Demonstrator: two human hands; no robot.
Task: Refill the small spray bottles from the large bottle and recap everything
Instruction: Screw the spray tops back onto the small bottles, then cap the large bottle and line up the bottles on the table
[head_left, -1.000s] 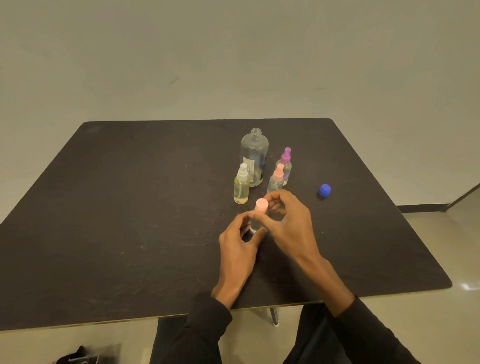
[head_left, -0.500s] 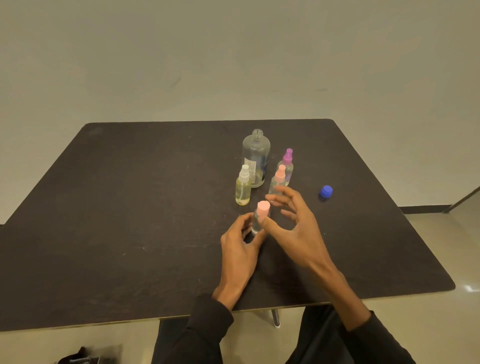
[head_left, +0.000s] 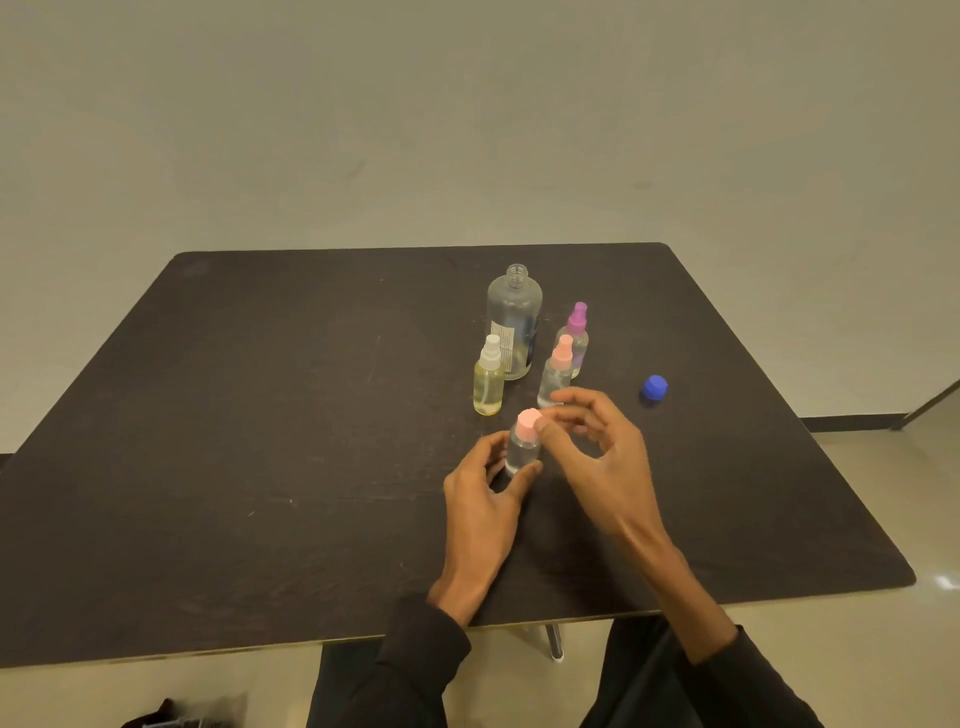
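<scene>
a person sat at a dark worktop (head_left: 260, 441), both forearms in black sleeves reaching over its near edge. the left hand (head_left: 483, 499) curled round the lower body of a small clear spray bottle (head_left: 521, 449) that stood upright on the worktop, thumb on the near right side and fingers on the left. the right hand (head_left: 597, 452) was up at the bottle's pink spray top (head_left: 529, 422), its thumb tip touching the side of the top while the forefinger arched over above it; whether the forefinger also touched the top could not be told, so the grip there was uncertain — the other fingers were loosely bent and held nothing. the two hands were close together, meeting on this one bottle. just beyond them stood the rest of the set: a small bottle of yellow liquid (head_left: 489, 387) with a whitish sprayer, a clear bottle with a peach-pink sprayer (head_left: 557, 371) partly hidden behind the right forefinger, and behind that a clear bottle with a purple sprayer (head_left: 575, 332). the large clear bottle (head_left: 513, 322) stood upright at the back of the group, its threaded neck bare and a label on its side, only a low level of liquid showing at the bottom. its blue cap (head_left: 654, 388) lay on the worktop well apart to the right — nearer the right-hand edge than the bottles. pale floor showed past the worktop.
</scene>
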